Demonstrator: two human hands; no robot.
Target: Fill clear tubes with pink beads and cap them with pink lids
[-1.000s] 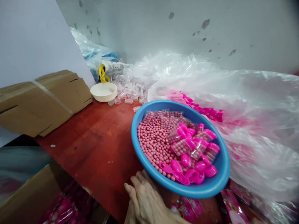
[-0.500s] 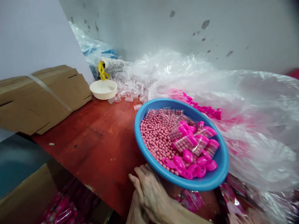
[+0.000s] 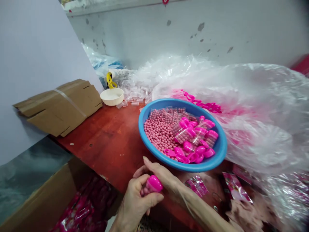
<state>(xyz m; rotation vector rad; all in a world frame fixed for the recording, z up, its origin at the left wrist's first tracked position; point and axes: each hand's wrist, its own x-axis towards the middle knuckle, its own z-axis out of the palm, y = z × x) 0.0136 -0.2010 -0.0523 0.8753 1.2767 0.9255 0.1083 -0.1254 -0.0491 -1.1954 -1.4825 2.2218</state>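
My left hand [image 3: 135, 201] is closed round a small tube with a bright pink cap [image 3: 154, 183], low in the middle of the view. My right hand [image 3: 166, 175] comes in from the right and lies against that cap, its fingers stretched out to the left. Just beyond my hands sits a blue basin [image 3: 218, 154] on the red table [image 3: 108, 141]. The basin holds small pink balls [image 3: 158, 133], filled clear tubes with pink caps [image 3: 193, 133] and loose pink caps [image 3: 190, 156].
A large clear plastic bag [image 3: 260, 109] with pink caps fills the right. Empty clear tubes [image 3: 135, 93] and a white bowl [image 3: 111, 96] lie at the back. Folded cardboard [image 3: 62, 108] lies left. An open carton of pink packets [image 3: 72, 209] stands below the table edge.
My left hand has come up into view gripping a pink-capped tube, which my right hand now touches. The view has pulled back and tilted up a little.
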